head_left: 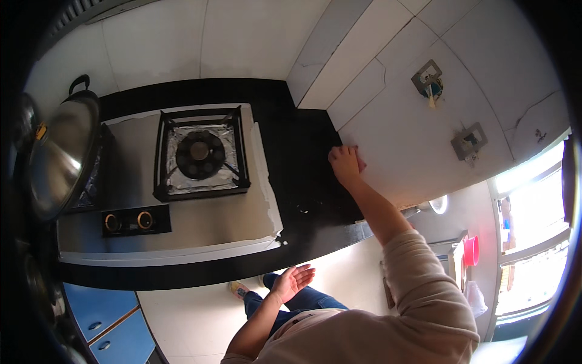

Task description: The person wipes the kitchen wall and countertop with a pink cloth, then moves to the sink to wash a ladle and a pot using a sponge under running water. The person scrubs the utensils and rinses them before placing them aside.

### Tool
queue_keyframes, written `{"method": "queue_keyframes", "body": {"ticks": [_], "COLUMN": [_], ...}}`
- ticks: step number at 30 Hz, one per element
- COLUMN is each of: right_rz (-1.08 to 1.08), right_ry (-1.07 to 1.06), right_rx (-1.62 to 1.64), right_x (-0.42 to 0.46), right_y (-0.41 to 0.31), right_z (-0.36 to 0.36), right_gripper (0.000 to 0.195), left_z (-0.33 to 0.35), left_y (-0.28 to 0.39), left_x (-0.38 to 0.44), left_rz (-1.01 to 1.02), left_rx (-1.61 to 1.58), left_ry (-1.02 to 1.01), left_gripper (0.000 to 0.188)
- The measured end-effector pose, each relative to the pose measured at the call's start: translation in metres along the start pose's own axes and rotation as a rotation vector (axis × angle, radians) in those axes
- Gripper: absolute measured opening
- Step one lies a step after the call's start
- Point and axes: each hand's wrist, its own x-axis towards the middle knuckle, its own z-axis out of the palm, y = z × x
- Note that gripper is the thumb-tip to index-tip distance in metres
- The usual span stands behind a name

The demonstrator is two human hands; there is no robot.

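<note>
My right hand [344,161] reaches to the right end of the black countertop [302,159], where it meets the tiled wall [391,123]. Its fingers are bent over a reddish cloth [360,160], which is pressed against the foot of the wall and mostly hidden by the hand. In front of my body, below the counter's front edge, my left hand [294,283] hangs palm up with nothing in it and the fingers spread. Small white specks [303,209] lie on the counter between the stove and my right forearm.
Left of the bare counter strip sits a steel gas stove [200,218] with a foil-lined burner [200,152]. A domed metal lid or wok [63,154] covers its left side. Two metal wall boxes [469,141] hang on the right wall. Blue cabinet doors [101,309] are below.
</note>
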Motion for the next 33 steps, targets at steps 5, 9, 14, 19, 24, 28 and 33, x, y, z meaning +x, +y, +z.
{"method": "queue_keyframes", "body": {"ticks": [5,9,14,19,24,28,33], "right_rz": [0.031,0.299,0.213,0.037,0.021,0.024,-0.021], "right_ry": [0.156,0.699,0.534,0.020,0.291,0.669,0.410], "right_rx": [-0.052,-0.306,-0.287,0.040,0.176,0.083,0.006], "right_x": [0.055,0.108,0.111,0.075,0.094,0.122,0.126], "right_y": [0.060,0.131,0.092,0.018,0.052,0.077,0.042], "right_z": [-0.109,-0.164,-0.086,-0.009,-0.080,-0.055,0.024], "right_gripper": [0.020,0.031,0.040,0.017,0.017,0.018,0.013], "left_z": [-0.011,-0.004,-0.002,0.000,-0.029,-0.023,-0.006], "left_y": [0.006,0.007,0.007,0.010,0.005,0.002,0.005], "left_x": [0.004,0.010,0.006,-0.013,-0.016,-0.004,-0.008], "left_rz": [0.009,0.027,0.021,0.022,0.048,0.010,0.063], "left_rx": [-0.007,-0.002,-0.020,-0.028,-0.095,-0.073,-0.036], "left_ry": [0.006,0.046,0.088,0.112,0.084,0.103,0.147], "left_gripper": [0.048,0.049,0.048,0.045,0.046,0.045,0.046]}}
